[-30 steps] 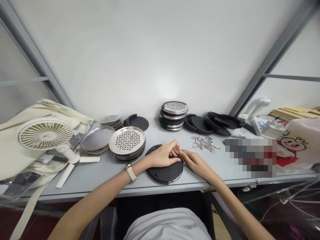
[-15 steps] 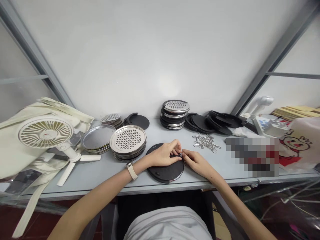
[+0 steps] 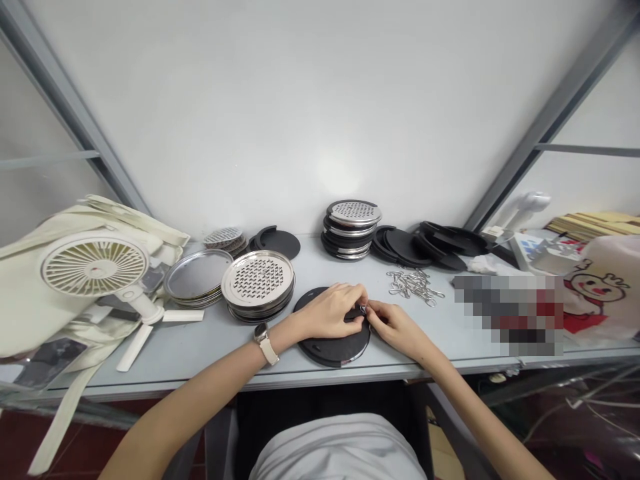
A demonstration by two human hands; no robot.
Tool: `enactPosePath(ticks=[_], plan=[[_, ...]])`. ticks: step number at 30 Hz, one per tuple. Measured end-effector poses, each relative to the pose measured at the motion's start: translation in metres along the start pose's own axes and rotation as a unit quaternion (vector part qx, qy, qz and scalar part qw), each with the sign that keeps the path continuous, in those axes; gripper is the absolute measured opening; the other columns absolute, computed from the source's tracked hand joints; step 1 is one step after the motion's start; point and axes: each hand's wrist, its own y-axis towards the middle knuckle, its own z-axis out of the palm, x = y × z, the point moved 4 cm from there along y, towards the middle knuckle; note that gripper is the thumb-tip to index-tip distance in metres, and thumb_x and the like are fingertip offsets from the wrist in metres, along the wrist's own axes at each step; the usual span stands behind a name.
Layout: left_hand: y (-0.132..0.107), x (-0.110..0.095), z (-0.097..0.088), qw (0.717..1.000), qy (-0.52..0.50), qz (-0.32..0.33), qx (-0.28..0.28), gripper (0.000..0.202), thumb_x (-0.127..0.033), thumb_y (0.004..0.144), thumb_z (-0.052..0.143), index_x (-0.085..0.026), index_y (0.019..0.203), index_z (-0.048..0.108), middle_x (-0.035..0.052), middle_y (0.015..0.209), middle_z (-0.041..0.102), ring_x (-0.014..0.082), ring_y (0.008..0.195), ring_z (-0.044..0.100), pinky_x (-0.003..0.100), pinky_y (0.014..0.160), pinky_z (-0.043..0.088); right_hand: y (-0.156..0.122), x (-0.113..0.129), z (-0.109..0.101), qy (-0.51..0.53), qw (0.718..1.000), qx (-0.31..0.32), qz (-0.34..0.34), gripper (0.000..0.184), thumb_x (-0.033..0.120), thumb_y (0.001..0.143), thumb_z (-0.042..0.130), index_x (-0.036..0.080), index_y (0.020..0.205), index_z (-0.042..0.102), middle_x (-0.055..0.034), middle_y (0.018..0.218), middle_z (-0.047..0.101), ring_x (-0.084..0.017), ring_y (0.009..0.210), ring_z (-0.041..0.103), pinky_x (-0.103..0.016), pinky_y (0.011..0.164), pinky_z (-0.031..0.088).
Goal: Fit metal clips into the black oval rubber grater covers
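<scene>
A round black disc (image 3: 333, 347) with a shiny stretch along its near rim lies flat at the table's front, in the middle of the view. Over it, my left hand (image 3: 333, 312) has its thumb and fingers closed round a raised black piece (image 3: 356, 312); whether that is joined to the disc is hidden. At the right end of this piece, my right hand (image 3: 395, 325) pinches a small shiny metal piece (image 3: 365, 309), too small to make out fully. Just behind my right hand lies a loose heap of metal wire clips (image 3: 415, 283).
Left of the disc stand stacks of round metal graters (image 3: 257, 280) and metal plates (image 3: 197, 275). Behind are a stack of black-rimmed graters (image 3: 353, 230) and black discs (image 3: 407, 247). A white fan (image 3: 97, 267) stands left; a printed plastic bag (image 3: 607, 287) sits right.
My left fingers have curled over, and the black piece now shows between thumb and fingers. The metal piece by my right fingertips shows more clearly. The disc stays in place.
</scene>
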Motion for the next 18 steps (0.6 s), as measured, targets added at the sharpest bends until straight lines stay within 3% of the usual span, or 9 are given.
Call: enactPosePath(ticks=[8,18], plan=[[-0.0005,0.0008,0.0005,0.999,-0.036,-0.015,0.004,0.025,-0.011,0.077,0.058,-0.020,0.097,0.045,0.0026,0.091,0.056,0.0186,0.086,0.055,0.031,0.083,0.043,-0.0020,-0.0037,0.0019,0.013,1.000,-0.006,0.018,0.035,0.036,0.091,0.038,0.020,0.060,0.034,0.0064,0.056,0.027,-0.010,0.052,0.027,-0.024,0.049,0.023],[-0.0006,0.0041,-0.0005,0.994,-0.105,-0.025,-0.002,0.027,-0.010,0.075,0.059,-0.020,0.097,0.046,0.0022,0.093,0.057,0.0161,0.085,0.057,0.029,0.080,0.044,-0.0019,-0.0016,0.0011,0.020,1.000,-0.005,0.013,0.035,0.036,0.092,0.037,0.020,0.061,0.034,0.0058,0.057,0.028,-0.010,0.053,0.027,-0.024,0.049,0.022]])
